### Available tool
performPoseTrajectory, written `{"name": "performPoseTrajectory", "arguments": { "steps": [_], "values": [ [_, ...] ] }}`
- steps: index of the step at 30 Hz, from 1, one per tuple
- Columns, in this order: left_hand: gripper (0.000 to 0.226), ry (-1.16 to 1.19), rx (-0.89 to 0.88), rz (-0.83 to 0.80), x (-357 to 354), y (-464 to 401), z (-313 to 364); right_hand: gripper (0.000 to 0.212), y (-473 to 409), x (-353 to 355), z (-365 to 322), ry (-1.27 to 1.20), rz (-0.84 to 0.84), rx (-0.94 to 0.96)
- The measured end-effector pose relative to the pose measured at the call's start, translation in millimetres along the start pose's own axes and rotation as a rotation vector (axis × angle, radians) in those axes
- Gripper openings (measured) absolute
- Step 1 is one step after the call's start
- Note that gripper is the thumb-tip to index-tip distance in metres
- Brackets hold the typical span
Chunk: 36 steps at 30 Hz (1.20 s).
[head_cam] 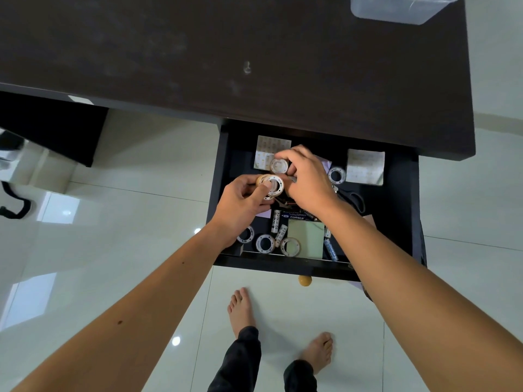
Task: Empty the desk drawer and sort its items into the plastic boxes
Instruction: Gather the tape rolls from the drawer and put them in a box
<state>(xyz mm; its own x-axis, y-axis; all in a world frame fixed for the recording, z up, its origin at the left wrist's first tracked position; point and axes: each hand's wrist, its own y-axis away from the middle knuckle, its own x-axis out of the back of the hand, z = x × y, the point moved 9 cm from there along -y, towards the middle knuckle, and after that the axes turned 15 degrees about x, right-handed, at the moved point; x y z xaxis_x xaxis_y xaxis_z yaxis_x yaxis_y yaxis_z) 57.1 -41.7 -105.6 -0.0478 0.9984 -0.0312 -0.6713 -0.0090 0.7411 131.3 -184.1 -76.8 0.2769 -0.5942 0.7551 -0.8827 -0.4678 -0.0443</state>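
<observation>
The black desk drawer [402,222] is pulled open below the dark desk top. My left hand [243,203] grips a stack of tape rolls [271,184] over the drawer's left half. My right hand [307,179] pinches another tape roll [278,165] just beyond it. More tape rolls lie in the drawer: one at the back right [336,175] and several along the front edge [265,243]. Loose batteries [276,221], a pale green note pad [307,239], two sheets of small stickers [365,166] and black scissors [355,200] also lie inside. A clear plastic box [402,8] stands at the desk's far right.
The dark desk top [226,52] stretches across the upper view. The drawer has a round wooden knob [304,280] on its front. My bare feet [240,309] stand on glossy white floor tiles below the drawer. A black cable [14,205] lies on the floor at the left.
</observation>
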Motion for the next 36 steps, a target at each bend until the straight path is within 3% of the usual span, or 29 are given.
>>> {"name": "performPoseTrajectory", "arguments": {
  "steps": [6, 13, 24, 28, 31, 36],
  "values": [
    [0.036, 0.001, -0.001, 0.012, 0, 1, 3, 0.041, 31, 40, -12, -0.063, 0.175, 0.062],
    [0.034, 0.011, -0.021, -0.022, -10, 10, 9, 0.043, 49, 35, -25, -0.091, 0.041, 0.112],
    [0.039, 0.029, 0.033, -0.096, -49, 8, 12, 0.043, 70, 63, -16, -0.153, 0.135, 0.156],
    [0.038, 0.009, 0.052, -0.068, -51, 5, 6, 0.039, 82, 75, 11, -0.164, 0.21, 0.059],
    [0.038, 0.019, 0.056, -0.062, -47, 3, 4, 0.032, 82, 75, 41, -0.028, 0.204, -0.057],
    [0.042, 0.025, 0.05, -0.06, -35, 4, 3, 0.051, 74, 60, 67, 0.174, 0.077, -0.227]
  ]
}}
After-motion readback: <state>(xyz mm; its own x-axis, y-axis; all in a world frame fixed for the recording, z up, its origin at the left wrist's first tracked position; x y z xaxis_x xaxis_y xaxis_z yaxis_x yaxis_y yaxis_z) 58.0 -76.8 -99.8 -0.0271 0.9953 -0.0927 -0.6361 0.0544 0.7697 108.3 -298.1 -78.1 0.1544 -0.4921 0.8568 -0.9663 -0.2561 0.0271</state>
